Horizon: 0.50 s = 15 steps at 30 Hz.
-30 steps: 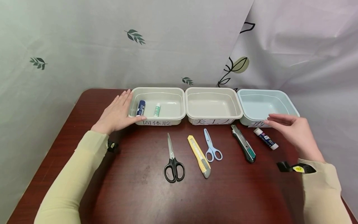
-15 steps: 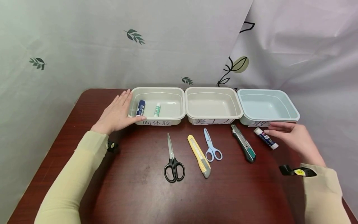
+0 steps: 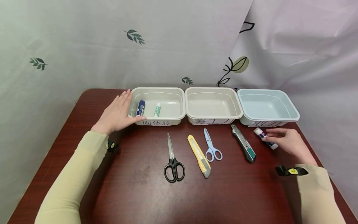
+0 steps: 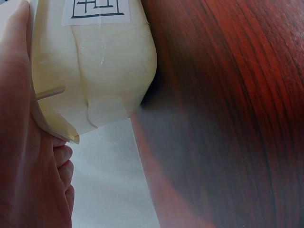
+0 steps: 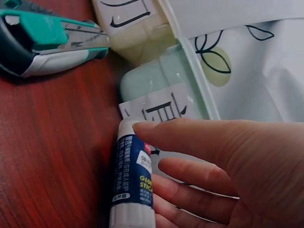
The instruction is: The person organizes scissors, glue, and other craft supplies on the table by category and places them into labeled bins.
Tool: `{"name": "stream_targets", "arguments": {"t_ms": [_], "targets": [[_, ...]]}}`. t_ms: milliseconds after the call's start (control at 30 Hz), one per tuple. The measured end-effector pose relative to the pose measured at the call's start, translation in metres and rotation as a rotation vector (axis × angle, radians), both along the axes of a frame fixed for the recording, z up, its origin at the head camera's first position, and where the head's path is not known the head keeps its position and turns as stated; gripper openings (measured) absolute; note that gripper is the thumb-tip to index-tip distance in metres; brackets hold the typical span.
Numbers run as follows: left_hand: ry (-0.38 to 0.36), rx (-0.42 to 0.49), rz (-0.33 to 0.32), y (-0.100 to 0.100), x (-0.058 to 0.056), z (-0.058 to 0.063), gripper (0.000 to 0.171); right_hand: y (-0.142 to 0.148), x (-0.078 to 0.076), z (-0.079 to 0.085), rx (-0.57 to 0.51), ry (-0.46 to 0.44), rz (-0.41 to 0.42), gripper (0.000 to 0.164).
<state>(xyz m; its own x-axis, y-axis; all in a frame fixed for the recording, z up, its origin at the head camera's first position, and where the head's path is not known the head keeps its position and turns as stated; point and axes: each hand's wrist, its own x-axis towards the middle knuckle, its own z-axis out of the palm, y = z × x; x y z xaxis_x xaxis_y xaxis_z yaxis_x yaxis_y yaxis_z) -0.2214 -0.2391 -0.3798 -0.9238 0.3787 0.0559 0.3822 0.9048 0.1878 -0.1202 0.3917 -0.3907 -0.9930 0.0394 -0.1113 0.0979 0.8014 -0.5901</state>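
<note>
My left hand (image 3: 114,113) rests with straight fingers along the left end of a cream bin (image 3: 173,116), its thumb lying over the front rim. A blue glue stick (image 3: 141,108) and a small green-and-white glue stick (image 3: 157,110) lie inside. On the right, my right hand (image 3: 288,141) reaches over a navy glue stick (image 5: 130,171) with white ends, lying on the table before the pale blue bin (image 3: 269,119). In the right wrist view the thumb overlaps the stick's upper end; the loosely bent fingers (image 5: 190,199) are beside it.
A second cream bin (image 3: 213,116) stands between the other two, all labelled in front. On the dark red table (image 3: 223,199) lie black-handled scissors (image 3: 174,168), a yellow box cutter (image 3: 199,155), light blue scissors (image 3: 211,147) and a green-and-black utility knife (image 3: 243,143). A patterned curtain (image 3: 167,46) hangs behind.
My right hand has come down and toward me from the pale blue bin's front rim to the navy glue stick, which has stayed in place. The left hand has not moved.
</note>
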Motion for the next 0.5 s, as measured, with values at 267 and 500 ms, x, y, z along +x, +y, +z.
{"name": "stream_targets", "arguments": {"t_ms": [267, 500], "targets": [[0.005, 0.004, 0.002, -0.0002, -0.0006, -0.0006, 0.119, -0.0005, -0.0020, -0.0055, 0.076, -0.016, 0.022, 0.050], [0.005, 0.000, 0.002, -0.0005, -0.0007, -0.0003, 0.119, 0.0000, -0.0034, -0.0085, 0.083, 0.002, 0.037, 0.045]]}}
